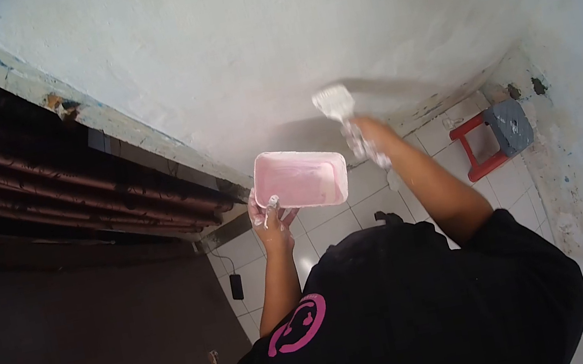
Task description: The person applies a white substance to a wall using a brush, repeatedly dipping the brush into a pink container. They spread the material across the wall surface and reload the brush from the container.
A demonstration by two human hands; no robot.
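My left hand point(272, 220), smeared with white paint, grips a pink rectangular tub point(304, 201) by its near left side, the thumb over the rim. White residue coats the tub's inside, which faces up towards me. In my right hand point(370, 140), also smeared white, is the handle of a wide paintbrush point(334, 102). Its bristles are covered in white and point away from me, close to the pale wall point(266, 38). The brush is up and to the right of the tub, apart from it.
A red stool with a dark grey top point(508, 130) stands on the white tiled floor point(331, 231) at the right. Dark shiny curtains point(72, 174) hang at the left. A black device on a cable point(237, 287) lies at the lower left, beside a large dark brown surface point(101, 340).
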